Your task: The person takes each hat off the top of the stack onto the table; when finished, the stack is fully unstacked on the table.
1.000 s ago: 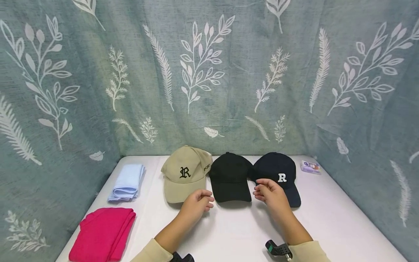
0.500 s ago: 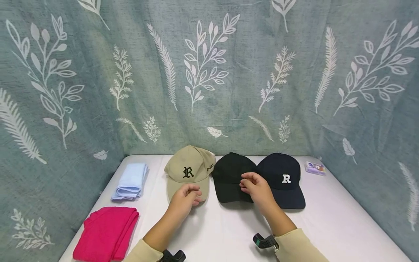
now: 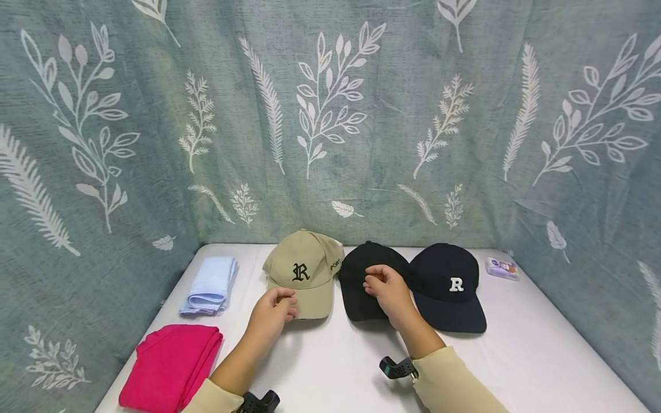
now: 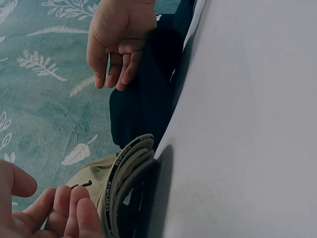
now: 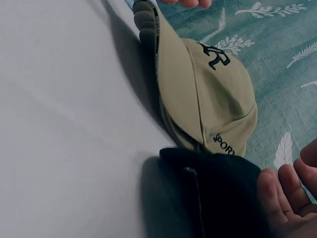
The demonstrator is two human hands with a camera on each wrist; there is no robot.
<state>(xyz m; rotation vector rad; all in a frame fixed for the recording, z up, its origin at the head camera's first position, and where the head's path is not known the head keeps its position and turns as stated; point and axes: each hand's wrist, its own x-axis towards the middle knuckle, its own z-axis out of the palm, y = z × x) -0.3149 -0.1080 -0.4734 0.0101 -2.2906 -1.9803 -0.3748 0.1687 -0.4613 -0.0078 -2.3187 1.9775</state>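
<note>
On white table [image 3: 330, 367], beige cap [image 3: 314, 291], black-lettered front

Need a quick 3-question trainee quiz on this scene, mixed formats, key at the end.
1. Multiple choice. In the head view, the right hand appears in front of:
A) small purple packet
B) black cap
C) patterned curtain

2. True or false: the pink cloth lies closer to the person than the light-blue cloth.

3. Fill in: the front of the tan cap bears the letter ____.

Key: 1 B; 2 true; 3 R.
</note>
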